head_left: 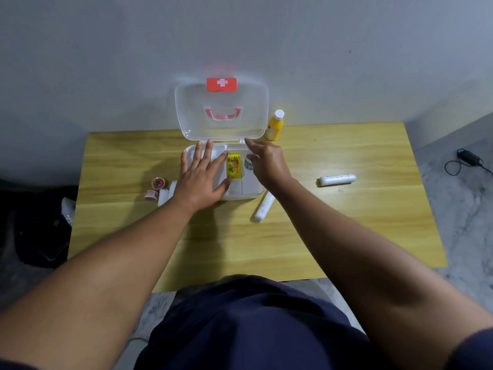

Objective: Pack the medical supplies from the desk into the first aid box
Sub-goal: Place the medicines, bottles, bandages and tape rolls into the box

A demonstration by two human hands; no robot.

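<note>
Small tape rolls (156, 188) lie at the desk's (346, 236) left. The left hand (202, 177) rests flat, fingers spread, on the open first aid box (248, 192), mid-desk. Inside sits a yellow packet (234, 166). The right hand (266, 162) holds a small white container (249, 163) over it (grip partly hidden). Two bandage rolls (337, 180) and a yellow bottle (274, 126) lie right.

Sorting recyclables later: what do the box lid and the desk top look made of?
Box lid: seemingly clear glossy plastic, since the wall and red handle show through it. Desk top: yellowish wood grain, smooth and slightly shiny; possibly laminate rather than solid wood.
</note>
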